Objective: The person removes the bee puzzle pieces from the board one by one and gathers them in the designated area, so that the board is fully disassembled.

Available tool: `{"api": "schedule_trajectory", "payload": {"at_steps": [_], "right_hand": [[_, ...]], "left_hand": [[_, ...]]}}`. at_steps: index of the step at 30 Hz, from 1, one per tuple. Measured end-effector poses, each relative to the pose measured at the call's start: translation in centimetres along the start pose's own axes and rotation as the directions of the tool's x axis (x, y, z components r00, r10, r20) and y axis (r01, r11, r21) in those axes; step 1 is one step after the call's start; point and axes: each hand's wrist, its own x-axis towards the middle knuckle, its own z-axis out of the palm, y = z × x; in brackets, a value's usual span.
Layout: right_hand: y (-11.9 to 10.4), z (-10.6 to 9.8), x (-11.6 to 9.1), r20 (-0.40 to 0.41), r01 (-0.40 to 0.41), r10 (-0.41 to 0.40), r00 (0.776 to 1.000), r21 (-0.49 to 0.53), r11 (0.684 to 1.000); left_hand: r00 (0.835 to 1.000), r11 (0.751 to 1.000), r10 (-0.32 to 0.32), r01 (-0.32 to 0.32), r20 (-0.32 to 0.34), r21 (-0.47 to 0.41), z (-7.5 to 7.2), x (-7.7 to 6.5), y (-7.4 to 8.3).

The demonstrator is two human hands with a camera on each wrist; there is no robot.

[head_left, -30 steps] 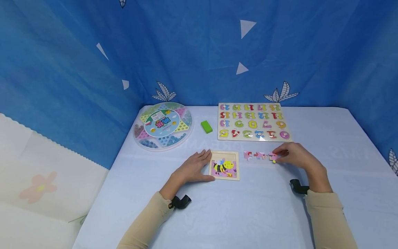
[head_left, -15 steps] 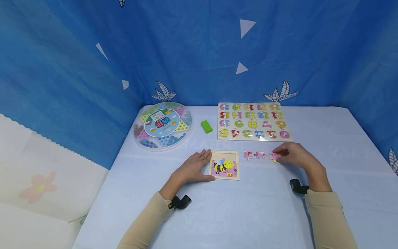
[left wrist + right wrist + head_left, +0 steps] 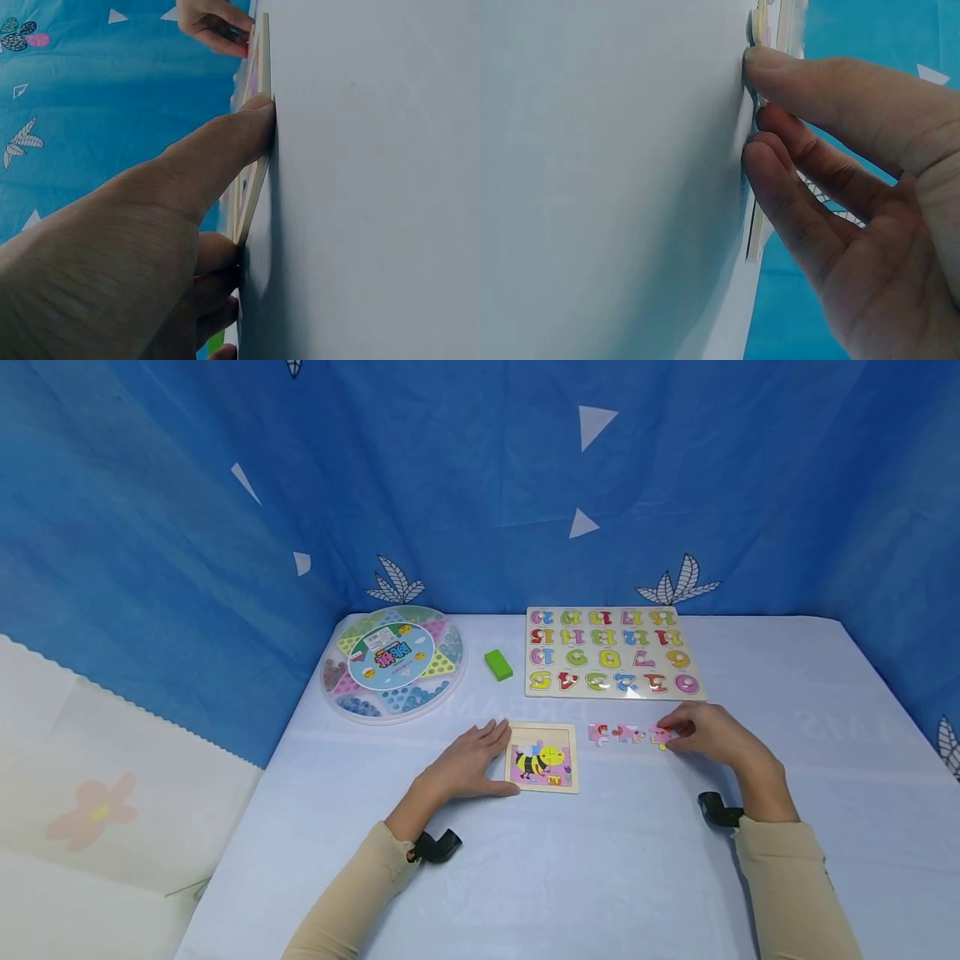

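Pinching the rightmost loose pink piece (image 3: 659, 737) at its edge, the right hand (image 3: 711, 735) has scarcely shifted since a second ago. Two other pieces (image 3: 597, 734) lie in line to its left. Beyond them, the left hand (image 3: 468, 765), thumb spread from fingers, rests against the wooden frame (image 3: 542, 726), whose bee picture (image 3: 540, 763) therefore still lacks its top row.

Yellow-and-black striped bee (image 3: 538, 762), pink puzzle pieces (image 3: 628, 735)

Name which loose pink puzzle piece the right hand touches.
The rightmost flat pink and yellow jigsaw piece: the right hand touches it; the middle piece and left piece lie untouched.
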Motion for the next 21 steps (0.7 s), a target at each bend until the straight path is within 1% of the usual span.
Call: {"api": "schedule_trajectory", "payload": {"at_steps": [7,14,21], "right_hand": [[-0.16,-0.06,-0.08,0.007,-0.015,0.015,1.000,0.004,1.000],[-0.15,0.10,-0.19,0.009,-0.050,0.050,0.999,0.018,0.999],[-0.18,0.03,-0.27,-0.001,-0.043,0.043,0.999,0.015,0.999]], "left_hand": [[1.000,1.000,0.007,-0.007,-0.009,-0.002,-0.05,-0.09,0.03],[1.000,1.000,0.001,-0.001,-0.003,-0.009,-0.05,-0.12,0.13],[1.000,1.000,-0.008,0.008,-0.002,-0.012,-0.06,-0.16,0.24]]}}
